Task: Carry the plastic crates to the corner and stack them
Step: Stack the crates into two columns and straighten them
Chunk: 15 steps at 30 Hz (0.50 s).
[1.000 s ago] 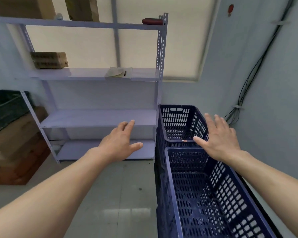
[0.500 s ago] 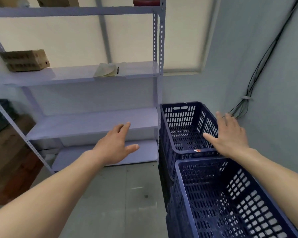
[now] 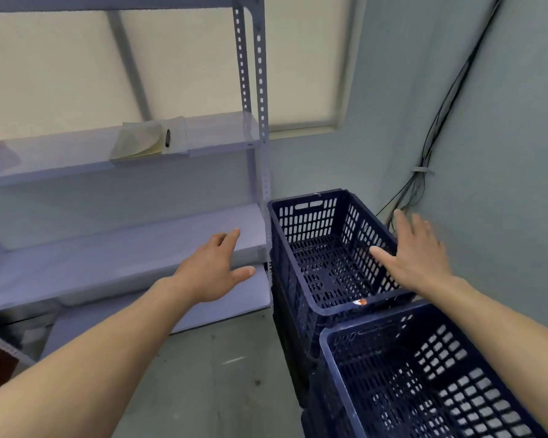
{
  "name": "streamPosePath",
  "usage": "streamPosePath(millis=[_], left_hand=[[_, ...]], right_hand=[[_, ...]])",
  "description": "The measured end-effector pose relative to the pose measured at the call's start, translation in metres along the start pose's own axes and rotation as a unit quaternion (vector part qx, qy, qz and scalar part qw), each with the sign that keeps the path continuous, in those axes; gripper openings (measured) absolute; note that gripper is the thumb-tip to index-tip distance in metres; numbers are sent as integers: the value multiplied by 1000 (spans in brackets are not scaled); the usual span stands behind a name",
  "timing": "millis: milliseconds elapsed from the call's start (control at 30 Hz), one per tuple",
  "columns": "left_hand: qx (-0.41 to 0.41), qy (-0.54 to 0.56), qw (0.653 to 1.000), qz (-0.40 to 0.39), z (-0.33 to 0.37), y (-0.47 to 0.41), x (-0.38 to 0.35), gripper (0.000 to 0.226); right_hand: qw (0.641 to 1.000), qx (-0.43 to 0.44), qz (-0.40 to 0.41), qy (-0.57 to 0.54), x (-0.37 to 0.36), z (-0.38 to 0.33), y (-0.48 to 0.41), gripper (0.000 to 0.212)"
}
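A grey metal shelving unit fills the left half of the view, with its perforated right post standing near the room's corner. Immediately right of that post sits the far crate, and right of the unit and closer to the person is the near crate, with its far end against the far crate's near end.

Both are dark blue plastic, rectangular and open-topped, and their walls and floors are pierced with slots. Each stands upright, with its long axis running away from the person towards the wall behind the shelving unit. The far crate's short end, with two handle slots, faces that wall. It seems to rest on more crates beneath, though that area is too dark to be sure.

The left hand is spread, palm down and holding nothing, in front of the unit's lower board. The right hand, also spread and holding nothing, is over the far crate's right rim.

A small orange sticker marks the far crate's near rim.
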<state>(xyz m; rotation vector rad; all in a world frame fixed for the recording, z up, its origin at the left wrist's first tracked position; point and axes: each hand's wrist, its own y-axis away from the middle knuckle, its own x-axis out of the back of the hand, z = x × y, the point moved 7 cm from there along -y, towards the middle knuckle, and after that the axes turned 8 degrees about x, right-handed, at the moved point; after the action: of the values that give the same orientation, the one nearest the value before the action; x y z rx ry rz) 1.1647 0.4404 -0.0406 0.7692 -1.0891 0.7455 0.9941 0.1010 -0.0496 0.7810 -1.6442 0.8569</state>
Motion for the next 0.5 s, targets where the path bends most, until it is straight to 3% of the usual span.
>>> streamPosePath(millis=[500], left_hand=[[-171,-41,981,-80,1,-178,1,90]], right_hand=[[975,-220,-15,-3,-50,-17,5,97]])
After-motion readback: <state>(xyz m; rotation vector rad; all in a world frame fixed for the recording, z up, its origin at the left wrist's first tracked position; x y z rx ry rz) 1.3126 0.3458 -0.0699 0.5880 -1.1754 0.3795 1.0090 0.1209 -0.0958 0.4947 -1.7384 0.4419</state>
